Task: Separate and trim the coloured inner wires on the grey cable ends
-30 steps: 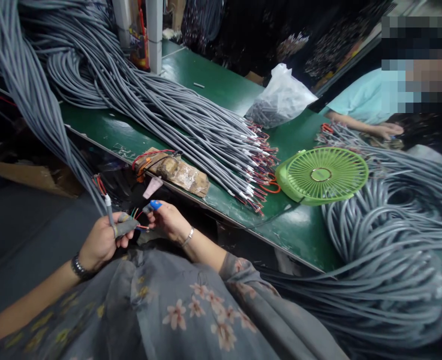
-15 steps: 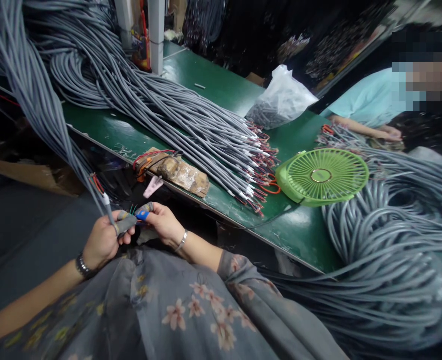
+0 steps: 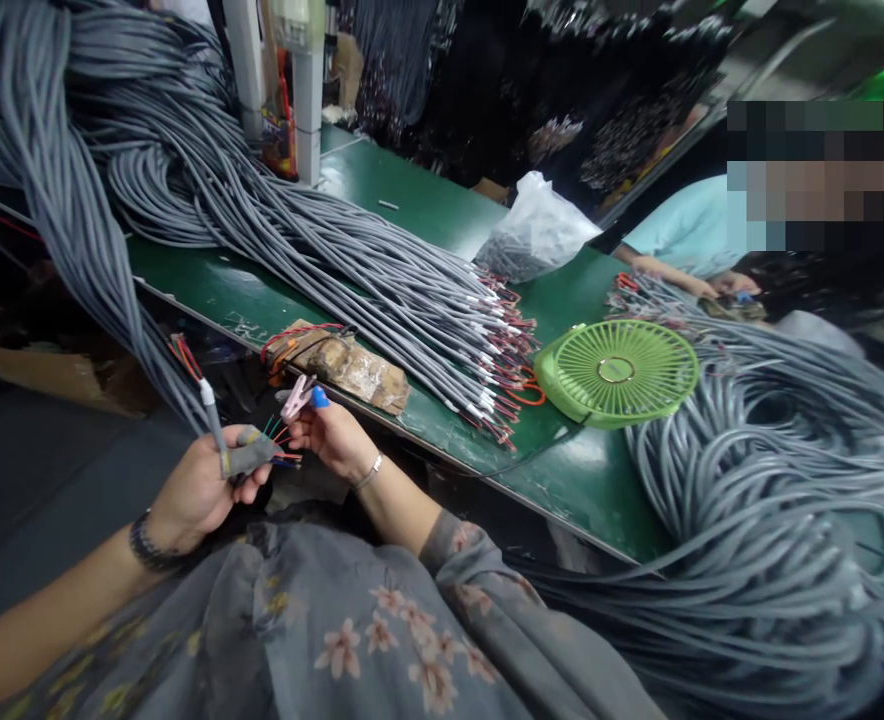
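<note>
My left hand point(image 3: 206, 480), with grey coverings on its fingers, is closed round a grey cable point(image 3: 211, 405). Thin coloured wires point(image 3: 286, 458) fan out to the right from its fingertips. Close beside them my right hand point(image 3: 333, 437), a blue cover on one fingertip, has its fingers pinched at the pink clip point(image 3: 296, 398) by the table edge. The clip hangs near a worn wooden block point(image 3: 359, 370) with red and black leads. Many grey cables point(image 3: 382, 265) lie across the green table point(image 3: 224, 290), their stripped ends pointing right.
A green fan point(image 3: 616, 370) stands right of the cable ends. Behind it is a white plastic bag point(image 3: 536, 230). Coiled grey cables point(image 3: 772, 480) fill the right side. Another person's arm point(image 3: 663, 272) is at the far right; metal posts point(image 3: 307, 120) rise at the back.
My right hand has moved away from my left fingertips, up and right to the pink clip. The coloured wires now show more fully. The camera view has shifted slightly.
</note>
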Available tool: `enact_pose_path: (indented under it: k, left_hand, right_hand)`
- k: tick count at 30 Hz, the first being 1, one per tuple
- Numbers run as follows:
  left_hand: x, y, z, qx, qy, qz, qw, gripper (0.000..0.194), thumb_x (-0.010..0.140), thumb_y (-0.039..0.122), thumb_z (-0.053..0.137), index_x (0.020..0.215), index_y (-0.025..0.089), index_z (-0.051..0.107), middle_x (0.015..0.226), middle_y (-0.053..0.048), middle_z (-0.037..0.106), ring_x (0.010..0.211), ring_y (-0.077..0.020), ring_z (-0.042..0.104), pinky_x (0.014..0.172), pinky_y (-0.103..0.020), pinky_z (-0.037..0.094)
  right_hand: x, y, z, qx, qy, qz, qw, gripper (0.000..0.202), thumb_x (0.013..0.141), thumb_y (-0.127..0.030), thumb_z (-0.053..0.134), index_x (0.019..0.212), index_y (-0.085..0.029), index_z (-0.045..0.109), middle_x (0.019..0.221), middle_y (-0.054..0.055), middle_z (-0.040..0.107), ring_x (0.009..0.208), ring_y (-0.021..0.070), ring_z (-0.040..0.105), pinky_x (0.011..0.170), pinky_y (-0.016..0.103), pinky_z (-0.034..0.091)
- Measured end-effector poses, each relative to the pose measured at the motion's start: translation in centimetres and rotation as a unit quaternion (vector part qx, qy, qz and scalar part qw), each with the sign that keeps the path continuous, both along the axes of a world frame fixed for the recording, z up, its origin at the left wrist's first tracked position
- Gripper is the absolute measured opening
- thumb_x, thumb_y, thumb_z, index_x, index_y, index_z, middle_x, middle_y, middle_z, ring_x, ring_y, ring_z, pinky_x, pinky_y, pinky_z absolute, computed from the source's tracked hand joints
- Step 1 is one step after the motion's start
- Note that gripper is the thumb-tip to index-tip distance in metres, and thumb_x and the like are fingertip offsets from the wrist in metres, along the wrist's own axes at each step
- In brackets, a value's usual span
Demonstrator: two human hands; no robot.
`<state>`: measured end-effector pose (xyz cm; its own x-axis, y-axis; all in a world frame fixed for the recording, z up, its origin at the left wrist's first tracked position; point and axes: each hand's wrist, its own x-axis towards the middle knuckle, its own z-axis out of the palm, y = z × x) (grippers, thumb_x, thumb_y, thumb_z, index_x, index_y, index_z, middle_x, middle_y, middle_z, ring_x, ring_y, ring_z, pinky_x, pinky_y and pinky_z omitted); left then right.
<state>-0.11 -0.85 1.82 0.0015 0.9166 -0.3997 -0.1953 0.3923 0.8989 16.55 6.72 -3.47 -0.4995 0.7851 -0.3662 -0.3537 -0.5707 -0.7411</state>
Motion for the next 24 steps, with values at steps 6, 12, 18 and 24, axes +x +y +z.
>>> enact_pose_path:
  k: [6, 12, 18, 24]
  left_hand:
    - [0.9, 1.0, -0.5, 0.003, -0.001, 0.007, 1.0, 0.039, 0.051, 0.045, 0.098, 0.058, 0.022, 0.067, 0.049, 0.001, 0.062, 0.037, -0.0089, 0.047, 0.039, -0.021, 0.031]
    - [0.9, 1.4, -0.9, -0.005, -0.007, 0.004, 1.0, 0.04, 0.052, 0.047, 0.097, 0.058, 0.022, 0.066, 0.047, 0.002, 0.061, 0.037, -0.0093, 0.046, 0.039, -0.021, 0.03]
    - [0.9, 1.5, -1.7, 0.004, -0.008, -0.016, 1.0, 0.035, 0.056, 0.044, 0.092, 0.058, 0.023, 0.065, 0.048, 0.002, 0.061, 0.037, -0.0093, 0.046, 0.039, -0.023, 0.031]
    - [1.0, 1.4, -1.7, -0.011, -0.003, -0.013, 1.0, 0.038, 0.054, 0.047, 0.095, 0.056, 0.021, 0.067, 0.048, 0.001, 0.061, 0.036, -0.0082, 0.045, 0.039, -0.021, 0.029]
  right_hand:
    - [-1.1, -0.2, -0.5, 0.055, -0.043, -0.104, 0.992, 0.057, 0.085, -0.074, 0.093, 0.077, -0.022, 0.071, 0.07, -0.002, 0.061, 0.063, 0.0131, 0.048, 0.064, 0.028, 0.049]
    - [-1.7, 0.2, -0.3, -0.018, -0.004, -0.061, 0.998, 0.059, 0.092, -0.08, 0.085, 0.084, -0.022, 0.073, 0.071, 0.0, 0.062, 0.067, 0.0172, 0.056, 0.068, 0.03, 0.055]
    - [-2.2, 0.4, -0.6, -0.04, 0.036, -0.089, 0.995, 0.052, 0.092, -0.07, 0.091, 0.084, -0.023, 0.071, 0.077, 0.001, 0.065, 0.072, 0.0182, 0.059, 0.072, 0.031, 0.056]
    - [-2.2, 0.3, -0.3, -0.062, 0.04, -0.074, 0.995, 0.059, 0.094, -0.08, 0.083, 0.089, -0.023, 0.071, 0.079, 0.001, 0.066, 0.07, 0.0181, 0.06, 0.069, 0.03, 0.055]
